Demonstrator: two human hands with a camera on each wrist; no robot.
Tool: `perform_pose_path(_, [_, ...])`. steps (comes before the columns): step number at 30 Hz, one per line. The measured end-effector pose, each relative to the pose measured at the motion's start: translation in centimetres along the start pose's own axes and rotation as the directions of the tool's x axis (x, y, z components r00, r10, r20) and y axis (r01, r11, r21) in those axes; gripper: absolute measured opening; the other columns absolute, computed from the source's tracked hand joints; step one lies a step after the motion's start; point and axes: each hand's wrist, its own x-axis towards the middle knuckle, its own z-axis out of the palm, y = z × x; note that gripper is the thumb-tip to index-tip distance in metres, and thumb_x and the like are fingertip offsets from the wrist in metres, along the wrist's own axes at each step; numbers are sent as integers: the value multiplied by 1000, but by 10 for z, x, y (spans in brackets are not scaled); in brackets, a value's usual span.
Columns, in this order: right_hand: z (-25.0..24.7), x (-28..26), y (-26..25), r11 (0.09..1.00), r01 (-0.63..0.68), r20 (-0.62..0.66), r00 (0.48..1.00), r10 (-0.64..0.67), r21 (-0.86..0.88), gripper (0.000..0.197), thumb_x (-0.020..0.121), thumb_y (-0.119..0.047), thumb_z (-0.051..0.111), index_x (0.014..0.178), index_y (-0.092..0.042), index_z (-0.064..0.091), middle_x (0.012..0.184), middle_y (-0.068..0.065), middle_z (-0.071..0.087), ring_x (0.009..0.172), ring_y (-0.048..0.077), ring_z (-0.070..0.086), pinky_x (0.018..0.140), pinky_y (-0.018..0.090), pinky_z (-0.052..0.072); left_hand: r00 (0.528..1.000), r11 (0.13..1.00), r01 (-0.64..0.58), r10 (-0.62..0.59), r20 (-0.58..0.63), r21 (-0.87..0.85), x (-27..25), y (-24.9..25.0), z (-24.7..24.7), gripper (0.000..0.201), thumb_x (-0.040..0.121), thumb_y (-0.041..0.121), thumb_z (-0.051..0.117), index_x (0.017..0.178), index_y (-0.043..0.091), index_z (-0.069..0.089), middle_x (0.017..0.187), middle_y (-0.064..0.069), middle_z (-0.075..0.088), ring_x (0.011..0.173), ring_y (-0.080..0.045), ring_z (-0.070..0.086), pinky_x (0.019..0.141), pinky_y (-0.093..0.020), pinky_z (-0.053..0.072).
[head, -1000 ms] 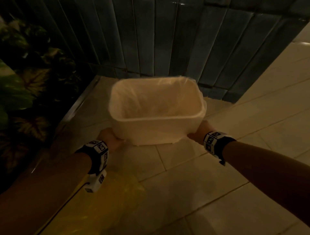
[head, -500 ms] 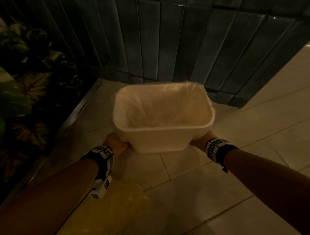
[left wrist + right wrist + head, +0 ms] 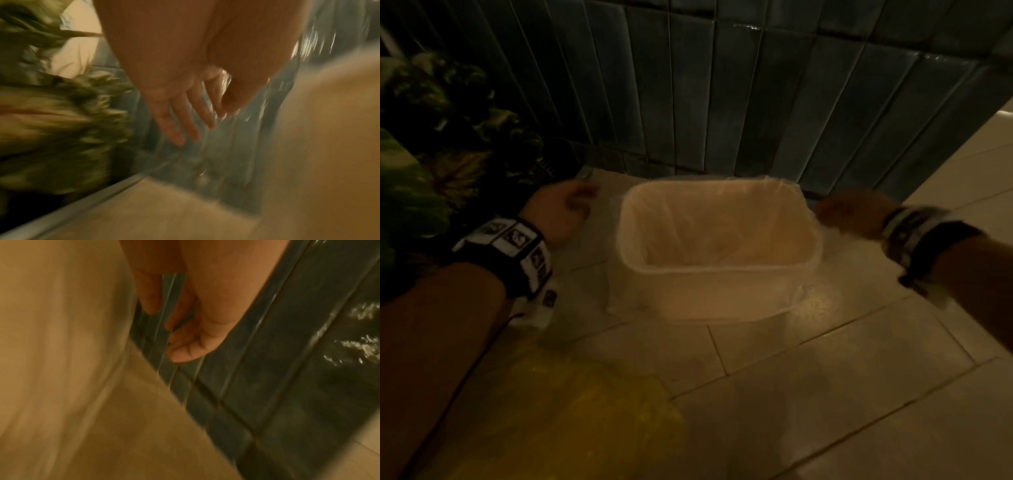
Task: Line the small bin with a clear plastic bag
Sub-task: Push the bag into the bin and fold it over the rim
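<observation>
The small bin [image 3: 719,253] sits on the tiled floor [image 3: 808,394] in the middle of the head view, its far side near the dark tiled wall [image 3: 722,85], I judge so it stands tucked out of the way. The clear plastic bag [image 3: 717,219] is inside it, its mouth folded over the rim, with loose film hanging down the outside on the left and right so the liner stays put. Beyond the bag I see nothing in the bin.

My left hand [image 3: 561,214] hovers at mid-left of the frame, apart from the bin, fingers [image 3: 185,116] released and fairly straight, grasping nothing. My right hand [image 3: 854,214] hovers at mid-right, just beside the rim; it is blurred, but the wrist view shows its fingers [image 3: 185,350] loosely curled and empty.

A yellow bag [image 3: 585,428] lies on the floor at lower left, and leafy plants [image 3: 431,154] fill the upper left. The lining looks done to me.
</observation>
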Motion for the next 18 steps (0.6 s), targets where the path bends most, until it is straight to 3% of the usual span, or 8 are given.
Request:
perform_pose_path(2, [-29,4,-37,988,107,-126,988,-93,112,26,93,-29,57,115,-18,65,111,5,66,103,26,61,95,37,47,981,978,-195,194,-26,-77,1,31,1,35,92,15,56,126,22,58,122,-4,63,105,-15,62,99,-21,46])
perform_pose_path(4, [-46,2,-79,948,217,-159,970,-184,231,36,91,-40,57,123,-24,60,111,-5,60,104,15,55,99,34,44,950,951,-266,286,122,-158,-7,62,13,40,92,20,57,132,23,53,126,3,59,108,-9,58,100,-22,45])
perform_pose_path(6, [-42,1,-109,951,280,-73,959,-273,132,46,89,-47,56,132,-29,53,120,-9,54,114,11,49,105,33,37,923,953,-299,299,244,-36,-15,83,25,43,93,22,56,136,24,49,127,10,52,115,-6,51,98,-15,36])
perform_pose_path(8, [-25,6,-120,958,286,25,958,-285,-33,52,89,-43,58,137,-27,48,134,-2,53,124,19,48,108,36,35,919,939,-333,302,255,89,-15,88,33,41,96,17,51,137,20,50,133,4,53,122,-11,49,92,-10,29])
perform_pose_path(12, [-5,16,-102,994,46,62,997,-40,-99,56,86,-31,65,137,-14,49,139,15,50,126,32,47,102,36,38,931,934,-304,249,265,190,-15,89,28,32,96,18,49,127,15,58,128,-8,61,108,-15,55,76,-11,29])
perform_pose_path(15, [-3,19,-90,993,-96,108,990,88,75,59,82,-24,69,136,-9,49,138,17,50,124,33,48,99,36,41,940,920,-278,202,275,275,-16,87,25,33,97,24,46,127,18,58,131,-7,59,119,-24,54,83,-19,30])
perform_pose_path(18, [-4,17,-89,985,-113,101,990,100,132,55,84,-18,67,135,-4,50,140,19,48,126,33,47,101,35,39,937,899,-268,159,310,346,-14,86,26,34,98,29,42,126,18,58,131,-8,58,121,-25,53,91,-25,35])
